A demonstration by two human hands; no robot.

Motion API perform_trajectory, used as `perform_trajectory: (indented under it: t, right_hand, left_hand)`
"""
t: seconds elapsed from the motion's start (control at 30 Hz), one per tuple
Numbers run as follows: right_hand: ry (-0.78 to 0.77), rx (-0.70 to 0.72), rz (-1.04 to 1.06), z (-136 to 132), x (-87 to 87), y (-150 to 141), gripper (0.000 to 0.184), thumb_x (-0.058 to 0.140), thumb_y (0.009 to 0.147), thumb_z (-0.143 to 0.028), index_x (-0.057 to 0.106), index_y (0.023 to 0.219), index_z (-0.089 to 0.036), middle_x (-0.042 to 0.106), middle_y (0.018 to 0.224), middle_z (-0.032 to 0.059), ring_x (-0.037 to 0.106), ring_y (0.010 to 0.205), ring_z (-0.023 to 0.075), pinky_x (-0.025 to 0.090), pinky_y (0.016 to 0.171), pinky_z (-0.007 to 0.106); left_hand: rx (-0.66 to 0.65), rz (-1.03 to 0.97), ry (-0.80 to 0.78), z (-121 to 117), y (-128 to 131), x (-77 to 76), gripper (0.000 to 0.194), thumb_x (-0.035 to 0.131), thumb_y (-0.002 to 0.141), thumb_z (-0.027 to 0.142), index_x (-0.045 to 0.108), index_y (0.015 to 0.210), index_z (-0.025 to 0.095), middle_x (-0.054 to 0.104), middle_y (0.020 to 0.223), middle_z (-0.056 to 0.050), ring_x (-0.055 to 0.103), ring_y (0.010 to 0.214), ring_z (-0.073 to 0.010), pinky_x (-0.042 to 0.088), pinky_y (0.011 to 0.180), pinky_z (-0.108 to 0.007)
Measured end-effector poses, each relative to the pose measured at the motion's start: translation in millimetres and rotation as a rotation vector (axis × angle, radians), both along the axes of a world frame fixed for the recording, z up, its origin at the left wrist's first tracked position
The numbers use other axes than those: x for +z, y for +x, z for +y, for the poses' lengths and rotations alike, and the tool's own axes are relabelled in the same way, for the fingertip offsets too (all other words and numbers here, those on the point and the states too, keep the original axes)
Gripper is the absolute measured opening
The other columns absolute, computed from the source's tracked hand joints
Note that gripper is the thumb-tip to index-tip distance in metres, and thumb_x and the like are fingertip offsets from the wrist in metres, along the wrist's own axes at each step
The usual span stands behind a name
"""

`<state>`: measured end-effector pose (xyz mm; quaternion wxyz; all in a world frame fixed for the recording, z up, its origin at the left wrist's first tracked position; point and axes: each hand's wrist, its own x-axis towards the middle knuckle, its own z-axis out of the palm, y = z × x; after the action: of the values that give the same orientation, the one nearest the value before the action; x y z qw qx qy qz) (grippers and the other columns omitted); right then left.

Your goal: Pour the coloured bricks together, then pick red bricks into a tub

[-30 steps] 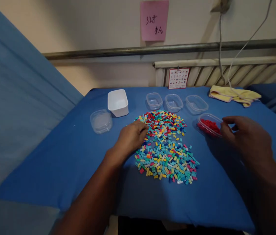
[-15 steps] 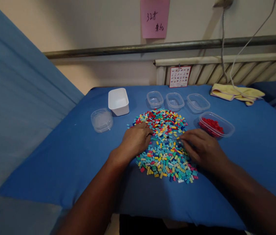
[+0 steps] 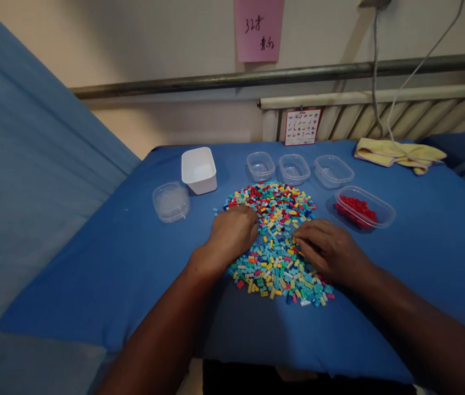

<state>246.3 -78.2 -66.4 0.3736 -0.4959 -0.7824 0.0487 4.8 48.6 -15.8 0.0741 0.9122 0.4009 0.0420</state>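
Observation:
A wide pile of tiny toy building bricks in blue, yellow, red, teal and pink is spread over the blue cloth. My left hand rests on the pile's left side, its fingers curled inward and their tips hidden. From the right, my right hand reaches into the middle of the bricks with thumb and fingers drawn together. Whatever lies between those fingertips is too small to make out. Just beyond my right hand, a clear plastic tub holds a heap of red bricks.
Three clear tubs stand in a row behind the pile. At the back left are a white bin and stacked clear lids or tubs. A yellow cloth lies at the back right, under a hanging cord.
My right hand has shifted a little left, further into the bricks. My left hand has stayed on the left side of the pile, edging slightly right.

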Motion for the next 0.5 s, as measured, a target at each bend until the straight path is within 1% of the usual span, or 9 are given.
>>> perform_trajectory:
  t: [0.07,0.1,0.17,0.23,0.3,0.4,0.5]
  right_hand:
    - [0.021,-0.009,0.02,0.0,1.8,-2.3,0.017,0.067,0.103,-0.017,0.074,0.117,-0.023,0.08,0.109,0.0094,0.076,0.098,0.0246,0.065,0.086,0.042]
    - [0.034,-0.017,0.03,-0.3,3.1,-4.1,0.018,0.067,0.103,-0.018,0.074,0.119,-0.023,0.08,0.11,0.0093,0.077,0.098,0.025,0.065,0.087,0.043]
    - [0.049,-0.03,0.053,-0.9,6.2,-8.2,0.024,0.068,0.104,-0.019,0.072,0.127,-0.024,0.08,0.112,0.0095,0.077,0.101,0.0258,0.065,0.087,0.043]
    - [0.06,-0.033,0.084,-1.4,8.9,-11.5,0.03,0.069,0.104,-0.022,0.069,0.133,-0.025,0.08,0.113,0.0099,0.077,0.102,0.026,0.066,0.085,0.043]
    - [0.077,-0.034,0.112,-1.5,10.5,-13.0,0.03,0.069,0.104,-0.022,0.067,0.134,-0.025,0.079,0.111,0.0093,0.077,0.099,0.0248,0.066,0.082,0.041]
    - [0.095,-0.051,0.125,-0.8,10.7,-13.1,0.024,0.066,0.105,-0.021,0.068,0.129,-0.026,0.078,0.107,0.0078,0.076,0.095,0.0233,0.065,0.081,0.04]
    - [0.089,-0.06,0.113,0.1,10.7,-14.2,0.02,0.066,0.106,-0.021,0.07,0.125,-0.026,0.079,0.107,0.0077,0.077,0.096,0.0232,0.066,0.082,0.04]
  left_hand:
    - [0.016,-0.161,-0.098,-1.7,-1.6,2.0,0.014,0.063,0.095,0.021,0.075,0.089,0.019,0.074,0.094,-0.009,0.066,0.084,-0.0233,0.045,0.072,-0.033]
    - [0.023,-0.276,-0.188,-4.3,-0.7,2.7,0.012,0.063,0.095,0.022,0.074,0.089,0.019,0.073,0.09,-0.007,0.063,0.078,-0.0204,0.043,0.07,-0.032]
    - [0.03,-0.531,-0.438,-13.4,5.5,2.6,0.013,0.065,0.095,0.027,0.073,0.089,0.019,0.068,0.08,-0.002,0.057,0.07,-0.0158,0.041,0.066,-0.029]
    - [0.029,-0.74,-0.698,-26.1,16.9,0.0,0.017,0.069,0.094,0.034,0.072,0.089,0.018,0.064,0.074,0.0,0.054,0.066,-0.013,0.04,0.064,-0.026]
    - [0.043,-0.873,-0.866,-38.3,30.0,-4.6,0.021,0.074,0.091,0.039,0.073,0.088,0.018,0.064,0.074,0.001,0.054,0.067,-0.0116,0.041,0.064,-0.025]
    - [0.111,-1.002,-1.001,-49.2,45.1,-13.0,0.028,0.079,0.086,0.044,0.073,0.092,0.017,0.069,0.081,-0.001,0.059,0.071,-0.0118,0.046,0.068,-0.026]
    - [0.184,-1.056,-1.067,-50.1,50.0,-19.0,0.033,0.083,0.083,0.044,0.072,0.099,0.018,0.073,0.087,-0.004,0.067,0.076,-0.0143,0.052,0.07,-0.028]
